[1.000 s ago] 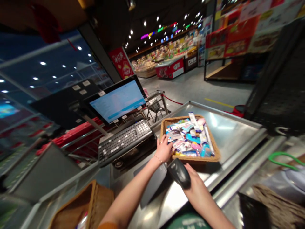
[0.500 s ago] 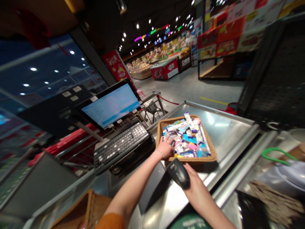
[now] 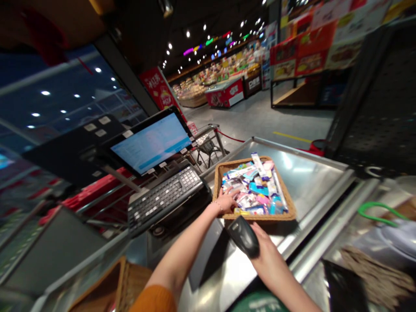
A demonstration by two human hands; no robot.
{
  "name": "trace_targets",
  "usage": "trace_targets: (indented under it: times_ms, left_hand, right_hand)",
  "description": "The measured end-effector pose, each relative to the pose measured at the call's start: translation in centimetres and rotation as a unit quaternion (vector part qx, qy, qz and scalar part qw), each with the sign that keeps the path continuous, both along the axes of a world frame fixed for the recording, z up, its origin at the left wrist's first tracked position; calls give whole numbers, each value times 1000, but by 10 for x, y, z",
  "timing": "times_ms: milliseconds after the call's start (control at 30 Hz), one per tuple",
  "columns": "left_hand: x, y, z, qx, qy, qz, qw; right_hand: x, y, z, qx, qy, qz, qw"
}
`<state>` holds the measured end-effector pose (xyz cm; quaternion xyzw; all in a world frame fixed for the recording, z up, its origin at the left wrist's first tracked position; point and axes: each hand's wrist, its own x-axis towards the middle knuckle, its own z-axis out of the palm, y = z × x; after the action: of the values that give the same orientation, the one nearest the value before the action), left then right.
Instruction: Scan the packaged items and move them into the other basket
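Note:
A wicker basket point(image 3: 291, 213) full of small packaged goods point(image 3: 258, 186) sits on the metal counter. At the basket's near left corner, my left hand point(image 3: 226, 201) reaches over the rim, fingers stretched and apart among the packets. I see nothing clearly held in it; the fingertips partly blend with the packets. My right hand point(image 3: 264, 251) is wrapped around a black barcode scanner point(image 3: 243, 237), just in front of the basket's near edge. The scanner's head points up and to the left, towards my left wrist.
A black keyboard point(image 3: 165, 197) and a lit monitor point(image 3: 152, 141) stand left of the basket. Another wicker basket point(image 3: 131, 281) is at lower left. On the right lie a brown cloth point(image 3: 373, 273) and a bag with a green handle point(image 3: 378, 212). Metal counter point(image 3: 312, 173) extends behind.
My left hand has shifted slightly left within the basket, and its fingers look more spread. The right hand and scanner have stayed in place.

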<state>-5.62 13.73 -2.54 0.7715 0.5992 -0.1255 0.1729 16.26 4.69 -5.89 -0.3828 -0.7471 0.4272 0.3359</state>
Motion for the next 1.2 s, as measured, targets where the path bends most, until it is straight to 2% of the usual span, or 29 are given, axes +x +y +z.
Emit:
trace_targets:
  times_ms: [100, 200, 367, 533, 767, 1200]
  left_hand:
    - [-1, -1, -1, 16, -8, 2, 1000]
    - [0, -5, 1, 49, -24, 32, 998]
    - [6, -17, 17, 134, -33, 88, 987]
    - [12, -34, 33, 174, -16, 122, 977]
    - [12, -53, 45, 200, -22, 163, 966]
    - [5, -82, 53, 223, -15, 224, 948]
  right_hand:
    - [0, -1, 0, 2, -4, 3, 1000]
    - [0, -2, 1, 4, -12, 10, 1000]
    - [0, -4, 2, 3, -31, 25, 999]
    - [-1, -5, 5, -1, -51, 47, 998]
    - [-4, -8, 11, -7, -71, 72, 995]
    - [-10, -12, 7, 1, -62, 102, 993]
